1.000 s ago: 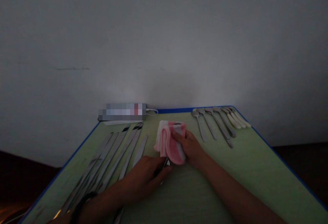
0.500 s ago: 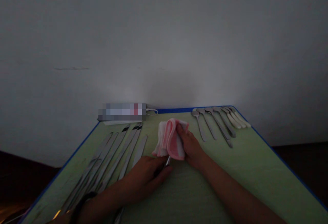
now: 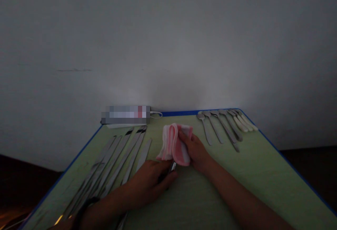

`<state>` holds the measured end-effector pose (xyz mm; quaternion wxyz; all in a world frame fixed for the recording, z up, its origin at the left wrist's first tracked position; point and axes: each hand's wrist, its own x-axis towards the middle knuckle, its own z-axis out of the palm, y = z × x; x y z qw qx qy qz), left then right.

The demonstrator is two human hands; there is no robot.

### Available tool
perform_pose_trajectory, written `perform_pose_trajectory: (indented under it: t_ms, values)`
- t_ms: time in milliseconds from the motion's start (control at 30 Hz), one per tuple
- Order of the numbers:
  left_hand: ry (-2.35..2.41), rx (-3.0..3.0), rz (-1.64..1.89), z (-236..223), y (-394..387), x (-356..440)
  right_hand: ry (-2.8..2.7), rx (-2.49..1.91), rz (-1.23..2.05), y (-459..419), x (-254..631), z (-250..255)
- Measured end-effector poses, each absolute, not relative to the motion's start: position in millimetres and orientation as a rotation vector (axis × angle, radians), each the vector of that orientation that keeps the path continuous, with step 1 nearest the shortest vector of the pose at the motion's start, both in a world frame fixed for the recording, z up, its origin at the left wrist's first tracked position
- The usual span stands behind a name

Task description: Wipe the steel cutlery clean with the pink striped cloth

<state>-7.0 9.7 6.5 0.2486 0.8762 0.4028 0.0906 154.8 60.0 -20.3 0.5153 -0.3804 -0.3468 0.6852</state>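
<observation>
In the head view, my right hand (image 3: 196, 149) is closed on a folded pink-and-white striped cloth (image 3: 179, 149), its thumb pressed on the near fold. My left hand (image 3: 154, 179) grips a shiny metal piece of cutlery (image 3: 173, 166) just below the cloth. The far part of this piece is hidden by the cloth, so I cannot tell its kind. Left of my left hand lies a row of long metal knives (image 3: 116, 153), running away from me; one knife (image 3: 144, 154) sits nearest to the hand. My forearm covers parts of the row.
Several metal spoons (image 3: 206, 132) lie at the back right, beside cutlery with cream handles (image 3: 240, 122). A pixelated device (image 3: 126, 115) with a white cable (image 3: 157, 114) stands at the back left. The green table (image 3: 250, 181) has a blue rim and meets a grey wall (image 3: 179, 47).
The cloth and my right hand rose slightly, then came back down a little, and the cloth's folds shifted. My left hand stays almost in place on the metal piece. The laid-out cutlery has not moved.
</observation>
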Motion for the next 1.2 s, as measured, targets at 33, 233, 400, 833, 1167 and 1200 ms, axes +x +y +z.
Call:
perform_pose_trajectory:
  t_ms: [33,233,400,833,1167,1200]
  values:
    - [1.098,2.39,0.244,7,10,-7,-0.849,-0.912,1.645,60,155,-21]
    - [1.093,2.378,0.249,8,10,-7,-0.914,-0.908,1.624,59,156,-22]
    - [1.083,2.389,0.279,3,10,-7,-0.9,-0.93,1.628,59,156,-21]
    - [1.117,2.292,0.261,9,9,-7,-0.505,-0.957,1.711,62,156,-11]
    - [1.082,2.351,0.263,12,5,-10,-0.423,-0.872,1.743,66,156,-17]
    - [1.085,2.351,0.255,13,4,-10,-0.386,-0.857,1.755,66,157,-17]
